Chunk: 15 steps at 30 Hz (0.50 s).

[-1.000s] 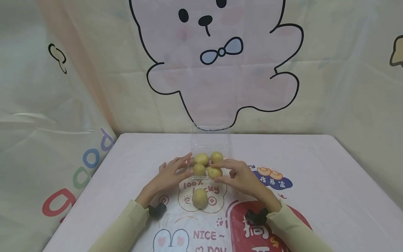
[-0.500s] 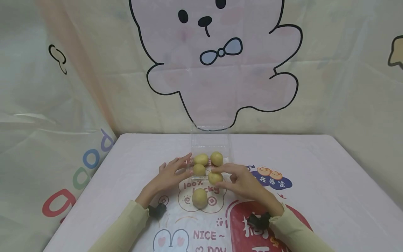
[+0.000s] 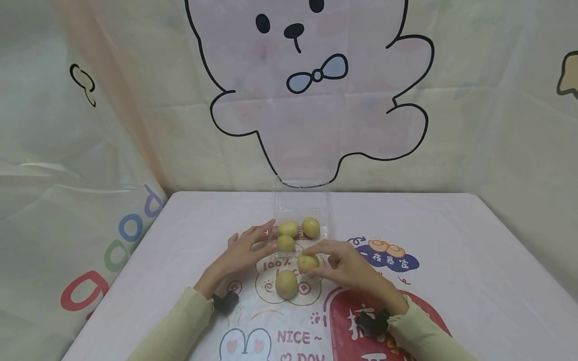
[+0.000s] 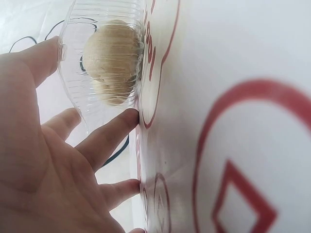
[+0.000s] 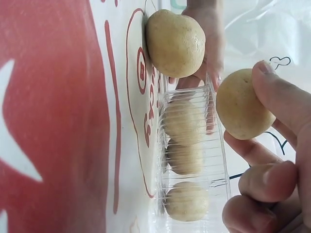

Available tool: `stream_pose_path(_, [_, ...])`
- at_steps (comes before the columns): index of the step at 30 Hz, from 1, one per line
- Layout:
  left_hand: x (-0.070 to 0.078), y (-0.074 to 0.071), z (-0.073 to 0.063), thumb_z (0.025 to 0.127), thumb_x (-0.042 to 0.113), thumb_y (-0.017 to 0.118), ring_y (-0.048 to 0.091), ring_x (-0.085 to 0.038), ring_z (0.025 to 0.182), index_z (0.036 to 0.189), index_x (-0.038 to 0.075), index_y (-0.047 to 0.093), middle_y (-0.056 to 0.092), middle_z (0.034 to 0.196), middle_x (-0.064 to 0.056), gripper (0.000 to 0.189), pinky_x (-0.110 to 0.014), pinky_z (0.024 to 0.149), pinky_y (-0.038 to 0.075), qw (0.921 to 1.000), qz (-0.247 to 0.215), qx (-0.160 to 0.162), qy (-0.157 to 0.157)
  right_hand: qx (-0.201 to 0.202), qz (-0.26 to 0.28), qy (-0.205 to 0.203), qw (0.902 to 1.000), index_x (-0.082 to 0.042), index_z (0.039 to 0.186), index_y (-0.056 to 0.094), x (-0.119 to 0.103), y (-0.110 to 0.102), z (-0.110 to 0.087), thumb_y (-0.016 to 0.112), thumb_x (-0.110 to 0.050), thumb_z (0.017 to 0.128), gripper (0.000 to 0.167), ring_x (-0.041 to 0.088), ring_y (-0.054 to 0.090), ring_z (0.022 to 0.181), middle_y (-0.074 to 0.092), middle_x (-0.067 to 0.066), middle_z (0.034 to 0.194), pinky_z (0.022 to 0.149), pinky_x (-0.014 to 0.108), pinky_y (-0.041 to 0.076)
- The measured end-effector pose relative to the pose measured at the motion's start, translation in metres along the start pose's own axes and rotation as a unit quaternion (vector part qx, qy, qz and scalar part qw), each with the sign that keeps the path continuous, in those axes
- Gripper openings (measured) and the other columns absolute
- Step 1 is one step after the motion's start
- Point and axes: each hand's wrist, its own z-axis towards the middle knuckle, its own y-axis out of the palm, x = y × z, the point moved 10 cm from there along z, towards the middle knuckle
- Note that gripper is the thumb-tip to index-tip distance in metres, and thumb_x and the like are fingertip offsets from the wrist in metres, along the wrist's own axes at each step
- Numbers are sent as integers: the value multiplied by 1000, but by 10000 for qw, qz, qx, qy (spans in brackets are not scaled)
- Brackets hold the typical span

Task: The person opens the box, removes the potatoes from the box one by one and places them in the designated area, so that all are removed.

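3 potatoes (image 3: 285, 243) sit in a clear open box (image 5: 217, 151) on a white bench (image 3: 384, 215) printed red and blue, bear-figured sheet (image 3: 460, 135) hung behind, 1 loose potato (image 3: 286, 285) in front, left hand (image 3: 244, 250) spread against the box's left side, right hand (image 3: 345, 261) pinching 1 raised potato (image 3: 307, 263) near its front.

My left arm (image 3: 176, 326) and right arm (image 3: 429, 326) reach forward and angle inward, so my hands face each other. My left hand (image 3: 245, 251) has its fingers extended and spread apart, my left thumb (image 4: 41, 63) standing well away from them. On my right hand (image 3: 349, 260), thumb (image 5: 284, 99) and forefinger (image 5: 253, 148) close in a pinch, while two other fingers (image 5: 268, 182) curl toward my palm.
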Motion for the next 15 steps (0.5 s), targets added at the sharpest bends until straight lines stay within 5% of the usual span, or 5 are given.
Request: stream_pose_path(15, [0, 0, 0, 97, 63, 55, 22, -28, 157, 159, 48, 25, 58, 149, -2, 70, -70, 121, -2, 10000, 55, -3, -35, -389, 202, -284, 9986, -18, 122, 74, -4, 11, -3, 81, -29, 88, 37, 0, 44, 59, 76, -1, 121, 53, 18, 41])
